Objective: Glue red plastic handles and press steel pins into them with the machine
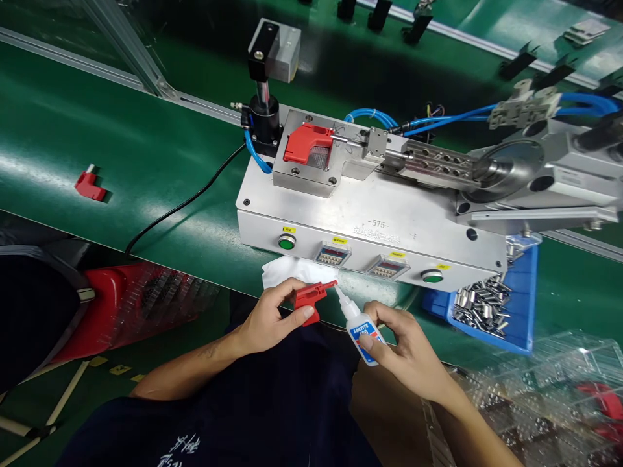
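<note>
My left hand (274, 314) pinches a red plastic part (307, 302) by its body, its thin end pointing to the right. In my right hand (406, 344) is a white Loctite glue bottle (363, 329), tilted so its nozzle meets or nearly meets the tip of that part; I cannot tell which. Behind them, a similar red part (306, 143) sits in the metal fixture block (304, 181) on top of the machine, with a metal rod at its right end.
The grey machine (370, 224) with buttons and counters spans the bench. A blue bin (528, 311) of metal sleeves stands at the right, above clear trays (574, 370). Another red part (90, 185) lies far left. A white cloth (285, 271) and a black cable (187, 200) rest on the green bench.
</note>
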Motion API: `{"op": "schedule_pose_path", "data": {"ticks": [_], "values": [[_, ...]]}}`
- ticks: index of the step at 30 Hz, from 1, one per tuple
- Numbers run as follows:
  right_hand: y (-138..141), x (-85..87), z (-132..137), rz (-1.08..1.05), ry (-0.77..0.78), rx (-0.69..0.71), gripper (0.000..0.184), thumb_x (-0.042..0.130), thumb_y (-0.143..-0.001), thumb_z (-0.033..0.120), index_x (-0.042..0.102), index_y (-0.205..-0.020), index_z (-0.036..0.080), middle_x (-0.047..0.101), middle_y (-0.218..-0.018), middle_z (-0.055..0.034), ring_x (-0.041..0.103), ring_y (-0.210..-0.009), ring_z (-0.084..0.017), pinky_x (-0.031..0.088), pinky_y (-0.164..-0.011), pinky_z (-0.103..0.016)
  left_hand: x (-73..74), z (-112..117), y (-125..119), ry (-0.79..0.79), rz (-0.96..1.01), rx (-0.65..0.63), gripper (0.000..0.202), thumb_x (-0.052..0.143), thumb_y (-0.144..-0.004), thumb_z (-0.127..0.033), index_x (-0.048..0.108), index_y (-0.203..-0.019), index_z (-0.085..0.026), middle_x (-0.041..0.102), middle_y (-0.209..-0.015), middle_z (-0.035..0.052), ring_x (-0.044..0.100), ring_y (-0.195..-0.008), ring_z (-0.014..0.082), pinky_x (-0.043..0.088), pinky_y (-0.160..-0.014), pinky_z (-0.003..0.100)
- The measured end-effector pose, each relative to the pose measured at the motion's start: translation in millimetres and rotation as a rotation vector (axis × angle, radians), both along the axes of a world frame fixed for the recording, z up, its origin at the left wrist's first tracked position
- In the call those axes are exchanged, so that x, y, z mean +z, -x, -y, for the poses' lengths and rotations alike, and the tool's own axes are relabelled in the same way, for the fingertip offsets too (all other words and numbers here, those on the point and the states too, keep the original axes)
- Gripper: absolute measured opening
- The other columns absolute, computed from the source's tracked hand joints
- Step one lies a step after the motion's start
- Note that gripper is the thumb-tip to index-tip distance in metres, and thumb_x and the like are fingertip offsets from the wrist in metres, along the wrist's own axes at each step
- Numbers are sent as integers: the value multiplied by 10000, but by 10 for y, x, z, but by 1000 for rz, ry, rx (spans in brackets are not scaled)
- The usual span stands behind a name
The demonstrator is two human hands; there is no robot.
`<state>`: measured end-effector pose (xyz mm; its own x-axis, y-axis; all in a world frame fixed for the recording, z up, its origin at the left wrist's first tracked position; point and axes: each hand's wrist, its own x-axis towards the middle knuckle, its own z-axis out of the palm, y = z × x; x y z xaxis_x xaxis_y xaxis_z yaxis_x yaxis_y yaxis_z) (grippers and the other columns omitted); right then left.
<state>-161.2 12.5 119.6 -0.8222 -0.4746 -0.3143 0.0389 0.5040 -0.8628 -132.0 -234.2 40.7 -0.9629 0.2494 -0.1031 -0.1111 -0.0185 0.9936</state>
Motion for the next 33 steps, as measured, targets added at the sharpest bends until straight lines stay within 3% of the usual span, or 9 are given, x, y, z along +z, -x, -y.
{"op": "schedule_pose_path", "data": {"ticks": [9, 16, 21, 28, 33], "values": [[-10, -18, -26, 64, 44, -88, 422, 643, -954, 599, 579, -788, 217, 573, -689, -2, 499, -643, -155, 421, -608, -276, 1, -4, 9, 30, -2, 0, 217, 679, -991, -373, 689, -1108, -190, 715, -930, 32, 661, -822, 181, 537, -808, 282], [-7, -58, -48, 56, 37, -56, 264, 670, -956, 483, 664, -957, 219, 687, -858, -35, 612, -766, -190, 505, -707, -292, -18, -7, 6, 17, -6, -4, 233, 682, -993, -384, 690, -1125, -193, 729, -949, 38, 677, -839, 185, 547, -821, 292], [-33, -148, -106, -18, 53, -119, 145, 683, -919, 343, 672, -1012, 231, 711, -930, -29, 661, -858, -203, 533, -810, -303, -30, -6, -5, 16, 3, 7, 225, 687, -988, -373, 689, -1117, -189, 728, -946, 36, 678, -838, 184, 542, -817, 290], [-61, -210, -175, -8, 125, -289, 263, 736, -900, 416, 647, -1075, 240, 717, -1011, -72, 687, -936, -235, 580, -855, -355, -39, 8, -18, 20, 9, 29, 215, 700, -984, -380, 684, -1098, -198, 723, -944, 29, 656, -824, 170, 529, -807, 279], [-24, -272, -175, -81, 64, -220, 174, 675, -915, 322, 649, -1065, 237, 748, -1085, -83, 711, -1023, -260, 567, -928, -393, -32, 23, -30, 47, 37, 59, 282, 708, -975, -443, 682, -1078, -182, 727, -929, 48, 657, -812, 184, 538, -790, 298]]}}
